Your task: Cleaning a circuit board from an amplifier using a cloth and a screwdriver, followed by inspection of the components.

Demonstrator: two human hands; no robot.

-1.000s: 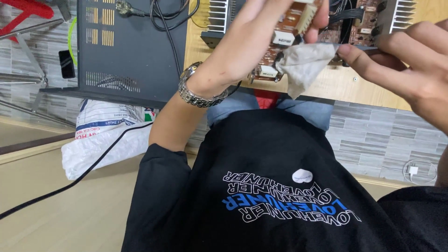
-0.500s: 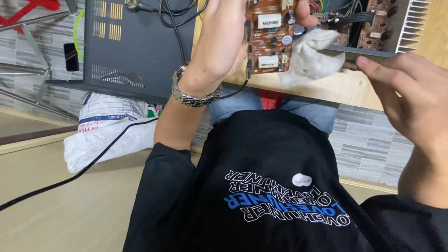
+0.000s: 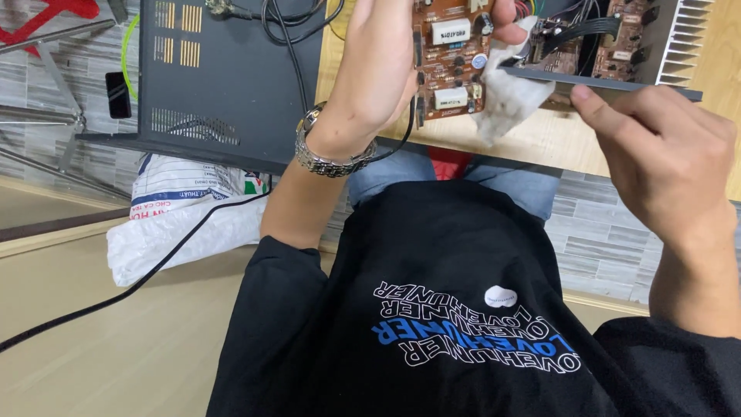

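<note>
A brown circuit board [image 3: 451,58] is being gripped upright by the left hand [image 3: 386,66] above the bench [image 3: 532,143]; the right hand [image 3: 656,154], loosely curled, is holding nothing. Its attached wires are probably being strained, risking breakage.

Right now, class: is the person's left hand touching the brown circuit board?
Touching. The head view shows the left hand gripping the brown circuit board, its palm against the board's left edge and a fingertip curled over the upper right edge beside the white cloth.
</note>
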